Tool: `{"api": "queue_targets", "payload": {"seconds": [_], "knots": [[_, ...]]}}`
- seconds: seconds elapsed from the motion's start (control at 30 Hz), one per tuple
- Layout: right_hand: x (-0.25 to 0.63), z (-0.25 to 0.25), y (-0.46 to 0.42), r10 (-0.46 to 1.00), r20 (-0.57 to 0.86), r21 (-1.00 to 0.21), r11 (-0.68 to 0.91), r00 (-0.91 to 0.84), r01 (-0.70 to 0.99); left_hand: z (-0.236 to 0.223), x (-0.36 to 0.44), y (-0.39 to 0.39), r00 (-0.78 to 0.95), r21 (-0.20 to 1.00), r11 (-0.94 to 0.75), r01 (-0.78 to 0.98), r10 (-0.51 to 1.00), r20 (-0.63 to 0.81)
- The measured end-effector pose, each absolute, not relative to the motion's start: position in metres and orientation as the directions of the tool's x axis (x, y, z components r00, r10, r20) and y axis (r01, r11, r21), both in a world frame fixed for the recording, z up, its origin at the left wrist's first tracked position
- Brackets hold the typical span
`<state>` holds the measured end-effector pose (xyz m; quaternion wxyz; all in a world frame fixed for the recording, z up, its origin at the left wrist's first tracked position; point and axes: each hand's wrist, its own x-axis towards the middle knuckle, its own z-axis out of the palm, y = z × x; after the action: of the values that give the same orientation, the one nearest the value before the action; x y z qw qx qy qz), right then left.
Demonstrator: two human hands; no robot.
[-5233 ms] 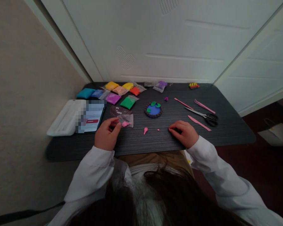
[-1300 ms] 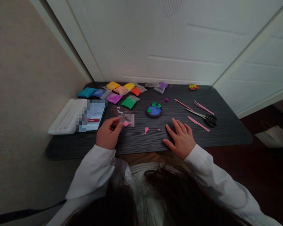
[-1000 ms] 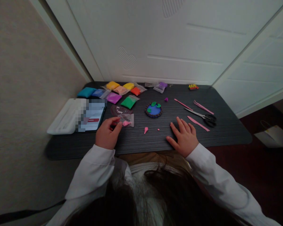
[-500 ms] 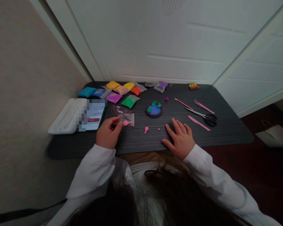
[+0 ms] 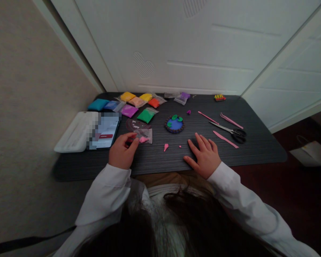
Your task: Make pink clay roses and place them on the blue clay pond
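Note:
Curled at the left, my left hand (image 5: pixel 122 151) closes its thumb and fingers on the near-left edge of a small clear bag of pink clay (image 5: pixel 143 139); its palm side is hidden. My right hand (image 5: pixel 204 157) lies on the dark table with fingers spread, holding nothing. Between the hands are a teardrop-shaped piece of pink clay (image 5: pixel 166 147) and a tiny pink clay ball (image 5: pixel 180 146). Beyond them sits a round clay pond (image 5: pixel 176 125), blue inside, with a brown beaded rim and green leaf shapes on it.
Several clay packets, including a green one (image 5: pixel 147 115), lie at the back left. A phone (image 5: pixel 107 132) and white case (image 5: pixel 76 132) stand left. At right are scissors (image 5: pixel 230 131), a pink clay knife (image 5: pixel 225 139), a thin pink tool (image 5: pixel 208 117) and pink tweezers (image 5: pixel 231 120).

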<state>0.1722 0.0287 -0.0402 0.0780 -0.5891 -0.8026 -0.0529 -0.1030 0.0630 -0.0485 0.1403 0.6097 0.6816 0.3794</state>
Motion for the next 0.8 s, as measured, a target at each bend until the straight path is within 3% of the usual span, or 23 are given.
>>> {"api": "queue_targets", "payload": {"seconds": [0.17,0.37,0.57,0.8], "knots": [[0.184,-0.041,0.032,0.949,0.213,0.024,0.234,-0.233,0.972,-0.049,-0.103,0.063,-0.229,0.694,-0.015,0.720,0.938,0.258],[0.171,-0.038,0.027,0.933,0.172,-0.006,0.321,-0.315,0.947,-0.048,-0.102,0.063,-0.222,0.699,-0.029,0.715,0.938,0.267],[0.181,-0.040,0.033,0.958,0.186,0.006,0.221,-0.218,0.975,-0.047,-0.102,0.063,-0.218,0.698,-0.034,0.715,0.938,0.269],[0.169,-0.040,0.027,0.933,0.185,-0.004,0.315,-0.309,0.949,-0.047,-0.102,0.063,-0.223,0.693,-0.021,0.720,0.939,0.261]]}}
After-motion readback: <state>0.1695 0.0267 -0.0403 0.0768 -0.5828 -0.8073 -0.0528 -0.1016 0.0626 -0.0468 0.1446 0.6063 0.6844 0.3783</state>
